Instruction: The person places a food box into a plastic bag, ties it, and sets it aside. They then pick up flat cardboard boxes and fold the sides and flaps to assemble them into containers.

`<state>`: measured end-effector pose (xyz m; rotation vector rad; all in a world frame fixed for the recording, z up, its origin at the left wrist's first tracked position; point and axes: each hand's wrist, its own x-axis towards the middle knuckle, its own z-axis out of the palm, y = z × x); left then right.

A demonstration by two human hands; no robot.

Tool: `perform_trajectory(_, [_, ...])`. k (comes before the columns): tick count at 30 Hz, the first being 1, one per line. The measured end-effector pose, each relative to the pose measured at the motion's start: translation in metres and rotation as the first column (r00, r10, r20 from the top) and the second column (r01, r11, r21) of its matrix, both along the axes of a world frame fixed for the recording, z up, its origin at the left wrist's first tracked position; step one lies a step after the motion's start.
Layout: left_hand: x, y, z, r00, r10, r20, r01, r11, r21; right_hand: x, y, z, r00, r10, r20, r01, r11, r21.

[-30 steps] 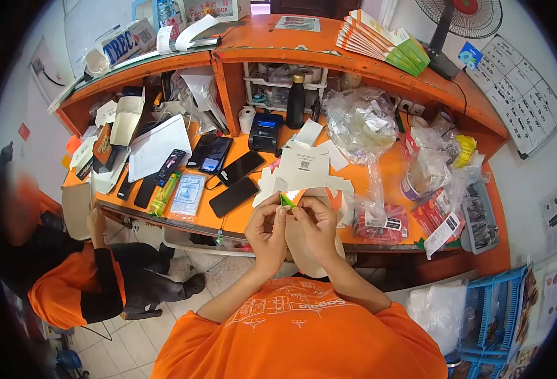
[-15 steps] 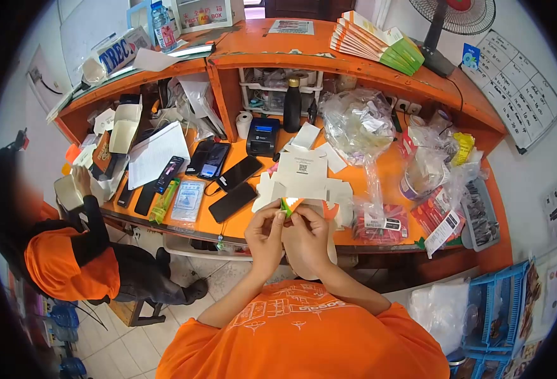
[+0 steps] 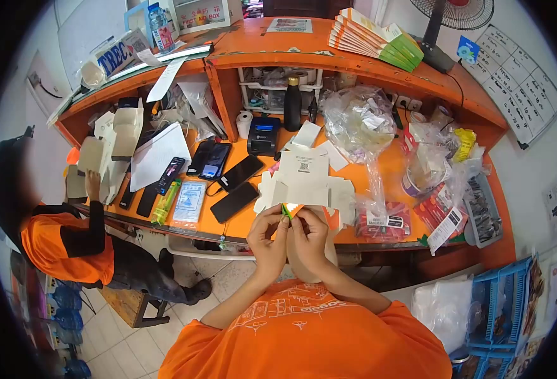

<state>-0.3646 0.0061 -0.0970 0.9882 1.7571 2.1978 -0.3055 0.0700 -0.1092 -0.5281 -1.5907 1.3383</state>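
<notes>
Both hands meet at the desk's front edge. My left hand [image 3: 271, 243] pinches the left side of a small green, white and orange piece [image 3: 289, 211]. My right hand [image 3: 308, 239] has its fingers closed on the right side of the same piece. Just beyond them lies an unfolded pale cardboard box [image 3: 303, 180] with a printed square code. An orange-and-white part [image 3: 331, 217] shows to the right of my right hand. Part of a pale rounded object [image 3: 300, 266] is visible below my hands, mostly covered by them.
A co-worker [image 3: 70, 246] at the left handles a cardboard box [image 3: 90, 155]. Phones [image 3: 234, 202], a black card terminal [image 3: 263, 136] and a dark bottle [image 3: 292, 105] stand or lie left of centre. Plastic bags [image 3: 358, 120], red packets [image 3: 382, 222] and a grey tray [image 3: 482, 211] are right.
The co-worker has straightened up, and the box there now stands more open. A white paper strip hangs from the upper left shelf. My hands have barely moved.
</notes>
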Motion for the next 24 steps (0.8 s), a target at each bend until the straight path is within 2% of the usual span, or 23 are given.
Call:
perform_trajectory(2, [-0.002,-0.001,-0.004,0.999,-0.007,0.043,0.007,1.0,0.012,0.002,0.0,0.0,0.999,-0.009,0.032,0.008,1.0,0.029])
perform_trajectory(4, [-0.006,-0.002,-0.014,0.995,-0.1,0.028,0.101,0.995,-0.008,0.003,0.0,0.0,0.998,-0.01,0.064,0.006,0.998,0.06])
perform_trajectory(5, [-0.004,-0.002,-0.015,0.996,-0.087,0.028,0.087,0.996,-0.005,0.004,0.0,-0.001,0.997,-0.014,0.079,0.008,0.997,0.076])
perform_trajectory(7, [0.003,-0.003,0.002,0.989,-0.06,0.137,0.051,0.997,0.066,0.007,0.0,0.002,0.996,0.006,0.085,-0.015,0.995,0.099])
perform_trajectory(8, [-0.001,-0.009,0.015,0.987,-0.133,0.087,0.141,0.986,-0.092,0.011,-0.001,0.006,0.988,0.004,0.157,-0.027,0.989,0.146])
perform_trajectory(9, [-0.004,-0.009,0.018,0.992,-0.118,0.05,0.123,0.988,-0.096,0.013,0.001,0.008,0.975,0.001,0.222,-0.046,0.98,0.196])
perform_trajectory(10, [-0.012,-0.01,0.011,0.974,-0.177,-0.142,0.147,0.969,-0.197,0.014,0.004,0.004,0.967,-0.005,0.255,-0.071,0.955,0.288])
perform_trajectory(11, [-0.022,-0.011,0.005,0.917,-0.244,-0.316,0.145,0.941,-0.307,0.012,0.004,0.003,0.969,0.028,0.245,-0.103,0.948,0.299])
perform_trajectory(13, [-0.024,-0.011,0.014,0.941,-0.17,-0.292,0.094,0.962,-0.255,0.011,0.004,0.004,0.958,0.04,0.284,-0.091,0.982,0.168])
perform_trajectory(15, [-0.026,-0.016,0.019,0.892,-0.272,-0.361,0.139,0.925,-0.353,0.01,0.004,0.01,0.952,0.043,0.304,-0.106,0.975,0.194])
perform_trajectory(16, [-0.028,-0.015,0.016,0.869,-0.269,-0.415,0.13,0.934,-0.334,0.011,0.004,0.011,0.943,0.01,0.331,-0.084,0.974,0.21])
perform_trajectory(21, [-0.032,-0.018,0.014,0.844,-0.309,-0.439,0.127,0.909,-0.396,0.009,0.007,-0.008,0.954,0.025,0.3,-0.075,0.985,0.158])
perform_trajectory(24, [-0.029,-0.019,0.014,0.857,-0.341,-0.387,0.103,0.848,-0.521,0.011,0.012,-0.018,0.935,0.093,0.341,-0.146,0.981,0.132])
